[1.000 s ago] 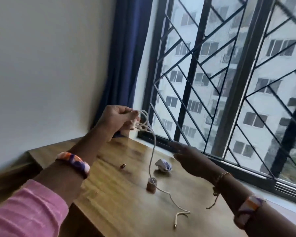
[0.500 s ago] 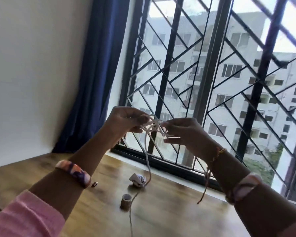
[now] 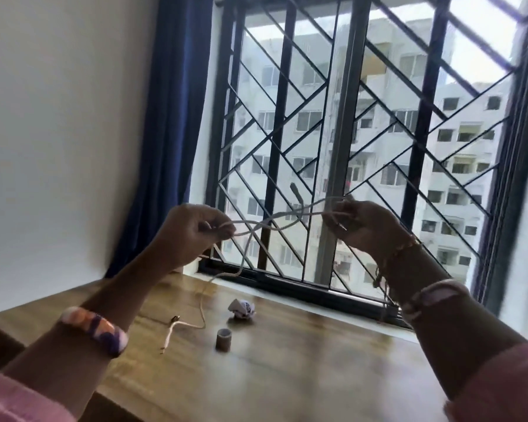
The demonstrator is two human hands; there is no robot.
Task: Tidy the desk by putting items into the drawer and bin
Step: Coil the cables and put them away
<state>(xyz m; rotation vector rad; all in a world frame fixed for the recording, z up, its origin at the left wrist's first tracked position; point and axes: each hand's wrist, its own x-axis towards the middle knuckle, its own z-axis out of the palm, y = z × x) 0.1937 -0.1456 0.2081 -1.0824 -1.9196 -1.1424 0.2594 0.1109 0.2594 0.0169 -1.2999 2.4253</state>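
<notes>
2 hands grip 1 white cable (image 3: 275, 219): left hand (image 3: 192, 231) and right hand (image 3: 365, 228), fingers closed on looped strands. Both are raised above the desk (image 3: 287, 376), apart; the cable's tail rests on it.

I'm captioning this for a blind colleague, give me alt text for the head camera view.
Left hand and right hand stretch a looped white cable in front of a barred window; its tail hangs to the wooden desk, beside crumpled paper and a small cardboard roll.
</notes>
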